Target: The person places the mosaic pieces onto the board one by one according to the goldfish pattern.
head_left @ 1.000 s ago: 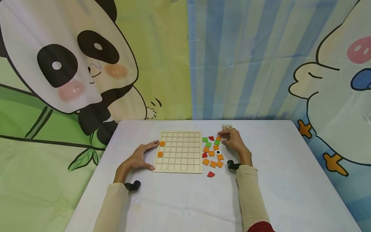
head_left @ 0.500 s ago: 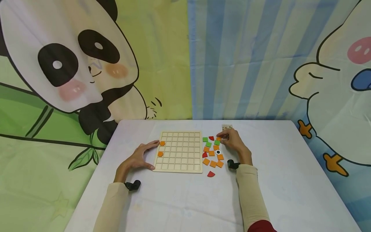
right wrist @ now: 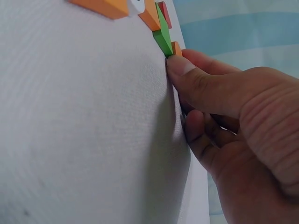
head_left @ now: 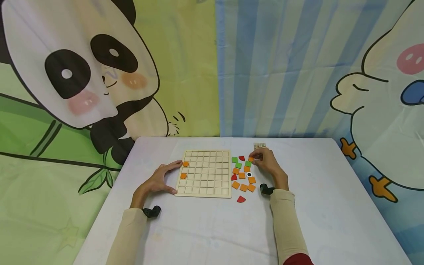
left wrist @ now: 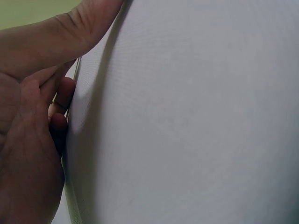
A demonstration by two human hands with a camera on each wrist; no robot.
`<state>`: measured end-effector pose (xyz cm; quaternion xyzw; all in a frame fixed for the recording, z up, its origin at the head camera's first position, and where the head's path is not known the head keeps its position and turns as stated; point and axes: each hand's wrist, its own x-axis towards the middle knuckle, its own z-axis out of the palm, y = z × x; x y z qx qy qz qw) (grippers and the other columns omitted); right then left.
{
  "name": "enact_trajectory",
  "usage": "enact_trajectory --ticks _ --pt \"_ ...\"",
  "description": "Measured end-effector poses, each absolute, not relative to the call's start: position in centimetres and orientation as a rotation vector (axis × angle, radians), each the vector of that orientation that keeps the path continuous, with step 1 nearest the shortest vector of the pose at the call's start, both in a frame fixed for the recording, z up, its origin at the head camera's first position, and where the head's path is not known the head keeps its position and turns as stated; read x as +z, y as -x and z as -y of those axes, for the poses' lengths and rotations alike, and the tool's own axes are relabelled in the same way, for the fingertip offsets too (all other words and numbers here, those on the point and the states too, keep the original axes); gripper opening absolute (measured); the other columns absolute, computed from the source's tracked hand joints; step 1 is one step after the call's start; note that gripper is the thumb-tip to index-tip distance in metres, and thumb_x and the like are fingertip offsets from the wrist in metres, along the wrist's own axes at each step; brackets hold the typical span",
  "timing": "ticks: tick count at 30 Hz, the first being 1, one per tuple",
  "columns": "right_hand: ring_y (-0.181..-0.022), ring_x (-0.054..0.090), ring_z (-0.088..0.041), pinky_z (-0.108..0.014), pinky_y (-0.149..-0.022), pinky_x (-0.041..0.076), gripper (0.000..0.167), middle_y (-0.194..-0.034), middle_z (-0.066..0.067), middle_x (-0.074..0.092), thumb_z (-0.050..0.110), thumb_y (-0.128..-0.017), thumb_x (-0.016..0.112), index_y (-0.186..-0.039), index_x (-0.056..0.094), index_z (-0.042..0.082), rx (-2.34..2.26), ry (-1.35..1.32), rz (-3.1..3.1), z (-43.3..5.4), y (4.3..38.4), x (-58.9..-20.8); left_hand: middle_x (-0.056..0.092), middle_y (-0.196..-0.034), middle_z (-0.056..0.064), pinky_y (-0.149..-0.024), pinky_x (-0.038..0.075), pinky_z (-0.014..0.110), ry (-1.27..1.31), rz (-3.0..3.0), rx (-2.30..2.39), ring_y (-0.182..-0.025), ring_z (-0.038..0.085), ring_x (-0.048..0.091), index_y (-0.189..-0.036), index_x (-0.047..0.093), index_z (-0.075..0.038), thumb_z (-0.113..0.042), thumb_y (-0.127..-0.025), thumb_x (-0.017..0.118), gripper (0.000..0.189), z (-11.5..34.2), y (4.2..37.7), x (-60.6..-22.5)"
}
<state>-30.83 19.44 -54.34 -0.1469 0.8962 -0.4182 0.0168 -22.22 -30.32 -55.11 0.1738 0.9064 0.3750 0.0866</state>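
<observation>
My left hand (head_left: 159, 179) rests on the table with thumb and fingers spread along the left edge of a pale wooden grid board (head_left: 207, 173). Two orange pieces with rounded outlines sit in the board's left part, the upper orange piece (head_left: 186, 164) close by my fingertips. On the right, my right hand (head_left: 269, 162) pinches a small orange rounded piece (right wrist: 176, 48) between thumb and index finger, low over the table. In the right wrist view, a green square piece (right wrist: 162, 38) stands right at the thumb tip. The left wrist view shows my left hand (left wrist: 32, 121) low beside the white cloth.
Between board and right hand lie several orange square tiles (head_left: 243, 187), green squares (head_left: 238, 165), red wedge pieces (head_left: 241, 199) and a white disc with a black dot (head_left: 249, 175). A small patterned card (head_left: 260, 145) lies behind my right hand. Cartoon-printed curtains (head_left: 185, 70) hang behind the table.
My right thumb and index finger have closed on the orange rounded piece and drawn it slightly to the right. The left hand and board have stayed put.
</observation>
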Motion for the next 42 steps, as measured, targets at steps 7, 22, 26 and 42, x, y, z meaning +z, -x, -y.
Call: enact_trajectory --ticks 7,22,26,42 --pt "-0.092 0.063 -0.027 -0.025 -0.082 0.050 0.022 -0.110 -0.019 0.075 -0.005 -0.095 0.079 -0.116 0.081 0.000 -1.312 0.440 -2.788 -19.8 30.5 -54.5 0.039 -0.178 0.006 -0.118 0.033 0.060 -0.503 -2.698 1.107 -0.138 0.033 0.045 -0.166 0.048 -0.015 -0.023 -0.057 0.109 0.125 30.2 22.1 -55.0" --pt "-0.090 0.064 -0.026 -0.025 -0.081 0.053 0.018 -0.106 -0.019 0.076 -0.002 -0.093 0.083 -0.111 0.081 -0.003 -1.323 0.466 -2.789 -19.4 30.3 -53.5 0.039 -0.178 0.009 -0.117 0.032 0.061 -0.537 -2.693 1.137 -0.139 0.035 0.045 -0.165 0.049 -0.013 -0.025 -0.057 0.109 0.124 30.5 22.4 -55.0" --pt "-0.089 0.068 -0.025 -0.025 -0.080 0.055 0.019 -0.106 -0.020 0.078 -0.001 -0.091 0.085 -0.110 0.082 -0.004 -1.332 0.499 -2.794 -19.1 30.3 -53.1 0.038 -0.179 0.006 -0.118 0.032 0.061 -0.513 -2.695 1.127 -0.139 0.034 0.045 -0.166 0.048 -0.016 -0.024 -0.057 0.109 0.125 30.4 22.5 -54.9" --pt "-0.082 0.072 -0.021 -0.021 -0.074 0.057 0.022 -0.100 -0.021 0.082 -0.001 -0.089 0.087 -0.109 0.082 -0.007 -1.418 0.615 -2.684 -15.9 29.5 -53.0 0.038 -0.179 0.005 -0.120 0.032 0.061 -0.496 -2.699 1.110 -0.139 0.033 0.045 -0.166 0.048 -0.016 -0.025 -0.056 0.110 0.126 30.3 22.2 -54.8"
